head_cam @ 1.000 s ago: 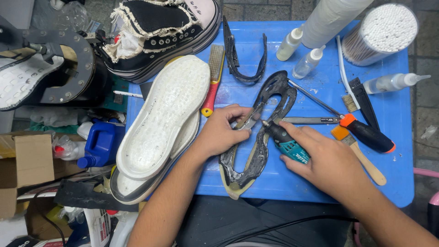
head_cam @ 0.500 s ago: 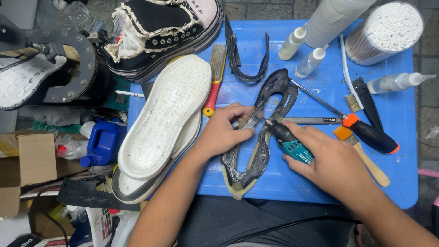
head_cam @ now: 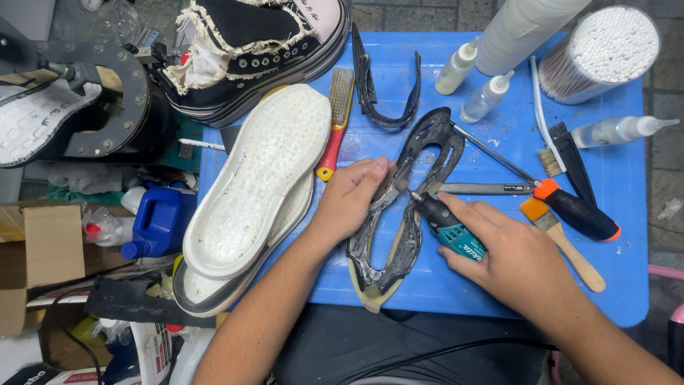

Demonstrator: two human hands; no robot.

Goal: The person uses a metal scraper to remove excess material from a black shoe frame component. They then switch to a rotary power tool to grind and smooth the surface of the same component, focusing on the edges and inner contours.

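Rotary tool (head_cam: 447, 228) clamped in my right hand (head_cam: 516, 260), tip down on the black rubber sole strip (head_cam: 406, 214) just past my left fingertips. Left hand (head_cam: 349, 199) is pressed flat on the strip, thumb and fingers closed over its near edge, pinning it to the blue bench (head_cam: 613, 214). Risk one: the bit sits almost touching my left fingers, so if it grabs or skates along the rubber it goes straight into them. Risk two: the strip is thin and floppy and only held at one spot, so a snag could whip it round or gouge through the narrow waist. Risk three: the tool's cord, which I judge to be the dark cable (head_cam: 442, 353) below my right wrist, could tug the tool off line. The strip itself is a long open loop, shaped like a shoe outline, black with patchy grey glue residue and a rough, scuffed surface; the end nearest me shows a tan layer under the black. Beyond my right hand lie a flat metal tool (head_cam: 484, 188), an orange-collared awl (head_cam: 570, 210) and a wooden brush (head_cam: 563, 242). To the left of my left hand sit two white outsoles (head_cam: 256, 192), stacked.
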